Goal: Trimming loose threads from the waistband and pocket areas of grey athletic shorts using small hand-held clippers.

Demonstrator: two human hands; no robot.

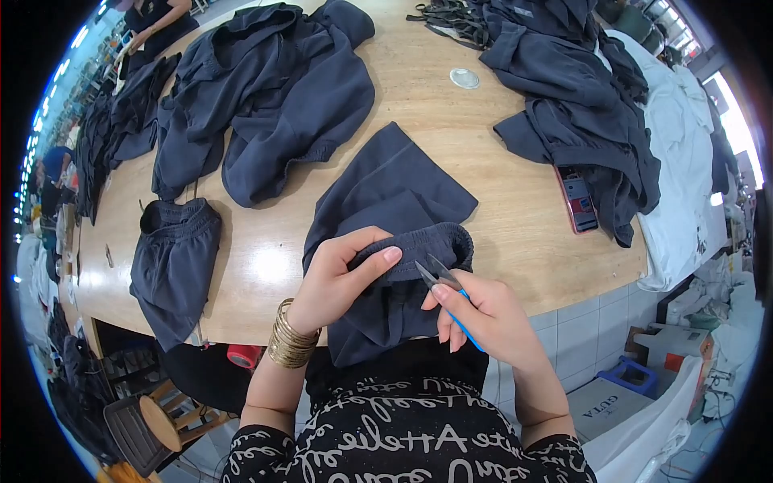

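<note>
Snips parted at waistband of dark garment

Far left, a co-worker is at the far side of the counter, and a round-seated stool stands by the near edge. A second garment, also with a gathered waist, lies on the counter, reaching the near edge. Behind it spreads a heap of similar dark cloth.

Gold bangles ring the left wrist. The left grip pinches the waistband, thumb on the near face and fingers tucked behind. The garment lies at the near edge, directly before the person, its waistband raised toward the snips. Their blades stand apart, tips right at the band; whether they touch the cloth I cannot tell. The right grip is closed about the blue handles.

Farther right, a red-edged phone lies partly under a dark pile. A grey box sits below counter level, and white cloth drapes the counter's right end.
</note>
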